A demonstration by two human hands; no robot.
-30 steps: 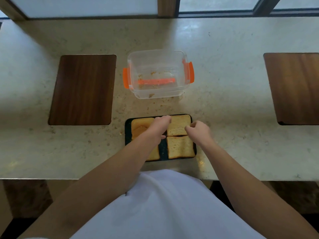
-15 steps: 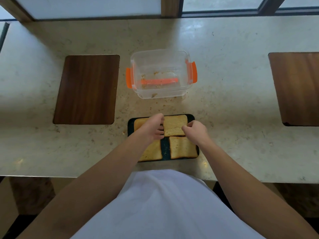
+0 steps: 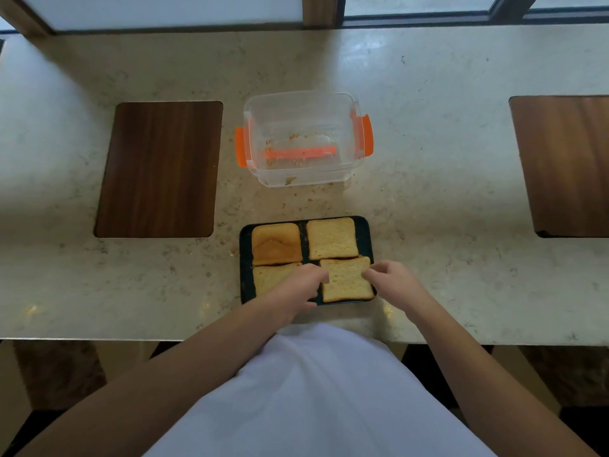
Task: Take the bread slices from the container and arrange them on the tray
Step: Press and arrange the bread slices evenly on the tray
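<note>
A dark tray (image 3: 245,282) lies on the stone counter close to me, holding four bread slices. The far left slice (image 3: 276,244) is browner, the far right slice (image 3: 331,239) pale. My left hand (image 3: 296,288) lies over part of the near left slice (image 3: 268,278), its fingertips on the left edge of the near right slice (image 3: 346,282). My right hand (image 3: 392,282) pinches that slice's right upper corner. The slice sits slightly tilted. Behind the tray stands the clear container (image 3: 296,178) with orange latches, holding only crumbs.
Dark wood panels are set into the counter at the left (image 3: 158,169) and at the right (image 3: 566,166). Crumbs lie scattered between container and tray. The counter's near edge runs just below the tray; a window frame lines the back.
Both hands have drawn back from the far slices to the near right slice. The far left slice is uncovered now. The near right slice has turned slightly.
</note>
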